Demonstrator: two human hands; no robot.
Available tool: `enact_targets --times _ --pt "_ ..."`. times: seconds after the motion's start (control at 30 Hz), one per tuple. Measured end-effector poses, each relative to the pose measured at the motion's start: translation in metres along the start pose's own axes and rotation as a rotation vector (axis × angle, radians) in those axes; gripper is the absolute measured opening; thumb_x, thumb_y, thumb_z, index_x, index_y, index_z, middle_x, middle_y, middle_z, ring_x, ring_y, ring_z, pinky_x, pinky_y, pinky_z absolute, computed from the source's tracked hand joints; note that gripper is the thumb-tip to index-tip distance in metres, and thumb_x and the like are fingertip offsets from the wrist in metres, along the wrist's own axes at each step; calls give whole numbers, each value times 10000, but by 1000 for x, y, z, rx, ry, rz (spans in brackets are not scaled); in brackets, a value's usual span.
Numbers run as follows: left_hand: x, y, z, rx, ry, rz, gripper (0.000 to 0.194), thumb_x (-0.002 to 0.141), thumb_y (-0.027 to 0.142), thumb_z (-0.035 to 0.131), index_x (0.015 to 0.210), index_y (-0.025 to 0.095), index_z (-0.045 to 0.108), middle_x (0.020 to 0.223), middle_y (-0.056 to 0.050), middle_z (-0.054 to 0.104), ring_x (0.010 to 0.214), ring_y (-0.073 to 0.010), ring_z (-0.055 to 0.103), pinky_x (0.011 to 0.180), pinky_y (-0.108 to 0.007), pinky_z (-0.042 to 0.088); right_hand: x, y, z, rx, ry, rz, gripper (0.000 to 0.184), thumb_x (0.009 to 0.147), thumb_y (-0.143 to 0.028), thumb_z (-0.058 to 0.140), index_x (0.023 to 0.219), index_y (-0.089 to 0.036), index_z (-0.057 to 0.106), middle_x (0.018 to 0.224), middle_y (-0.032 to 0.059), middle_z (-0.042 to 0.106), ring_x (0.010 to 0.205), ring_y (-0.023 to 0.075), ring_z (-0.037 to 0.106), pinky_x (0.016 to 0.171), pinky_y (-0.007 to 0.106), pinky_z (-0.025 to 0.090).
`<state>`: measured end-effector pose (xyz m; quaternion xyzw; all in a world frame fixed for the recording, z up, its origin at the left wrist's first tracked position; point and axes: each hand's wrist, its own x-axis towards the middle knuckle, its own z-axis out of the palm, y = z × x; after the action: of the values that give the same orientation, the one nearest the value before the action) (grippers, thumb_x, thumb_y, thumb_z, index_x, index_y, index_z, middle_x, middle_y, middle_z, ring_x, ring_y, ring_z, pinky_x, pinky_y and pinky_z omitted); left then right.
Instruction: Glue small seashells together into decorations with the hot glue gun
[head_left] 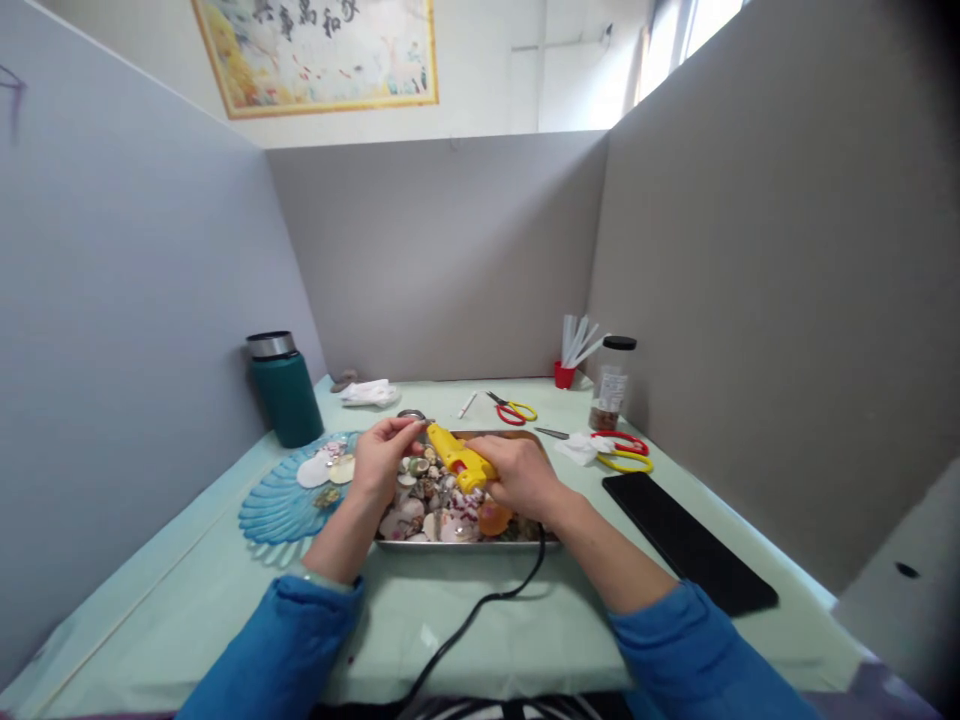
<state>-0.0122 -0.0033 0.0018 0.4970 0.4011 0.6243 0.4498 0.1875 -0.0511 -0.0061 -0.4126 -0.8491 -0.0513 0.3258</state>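
Note:
My right hand is wrapped round a yellow glue gun, whose nozzle points up and left. Close to that nozzle, my left hand is closed in a pinch; what its fingertips hold is too small to make out. Beneath both hands lies a metal tray filled with seashells of several kinds. To the left is a blue shell-shaped plate bearing a few pale shells. A black cord runs from the gun over the tray's front edge.
A green bottle stands behind the plate. Two pairs of scissors, a white tissue, a jar and a red cup of glue sticks are at back right. A black slab lies right. Grey partitions enclose the table.

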Motion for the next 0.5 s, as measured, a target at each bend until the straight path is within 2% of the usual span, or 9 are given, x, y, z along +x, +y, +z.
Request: enact_targets --times 0.2,0.5 --pt "0 1 0 -23 -8 4 360 554 355 774 781 106 648 739 -48 679 474 -67 546 505 -196 432 0 1 -2 -15 4 39 435 648 -98 529 1062 -217 587 943 34 672 833 186 604 714 255 408" --pt "-3 4 2 -11 -28 5 339 567 339 769 780 107 645 668 -14 648 468 -65 546 490 -183 419 -1 1 0 -23 2 25 472 651 -99 533 1108 -210 570 987 48 669 870 193 604 746 262 418"
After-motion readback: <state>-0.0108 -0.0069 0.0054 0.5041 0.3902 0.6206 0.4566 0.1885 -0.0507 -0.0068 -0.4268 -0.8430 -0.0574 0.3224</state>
